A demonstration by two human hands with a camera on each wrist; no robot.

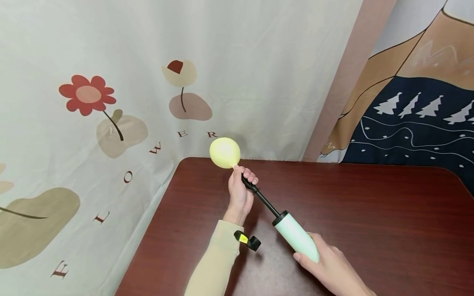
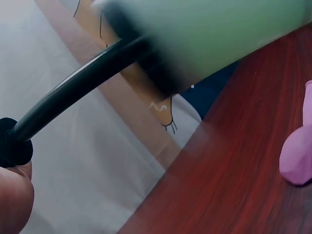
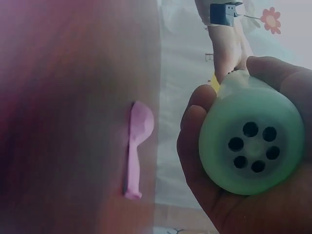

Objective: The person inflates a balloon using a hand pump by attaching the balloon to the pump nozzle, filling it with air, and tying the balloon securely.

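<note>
A small, partly inflated yellow balloon (image 1: 224, 152) sits at the black nozzle end of a hand balloon pump (image 1: 296, 236). My left hand (image 1: 240, 189) pinches the balloon's neck there, thumb uppermost and fingers curled around the black end. The pump's black rod (image 1: 267, 202) shows between my hands, leading into the mint-green barrel. Around the rear of that barrel my right hand (image 1: 331, 261) keeps its grip. In the right wrist view, the barrel's end cap (image 3: 253, 146) faces the camera, with a ring of dark holes. The left wrist view catches the barrel blurred.
A deflated pink balloon (image 3: 140, 124) lies on the dark red wooden table (image 1: 370, 205); the pump and right hand hide it in the head view. A pale flower-printed curtain (image 1: 259, 82) hangs along the table's back and left edges. Another printed cloth (image 1: 414, 111) hangs at the right.
</note>
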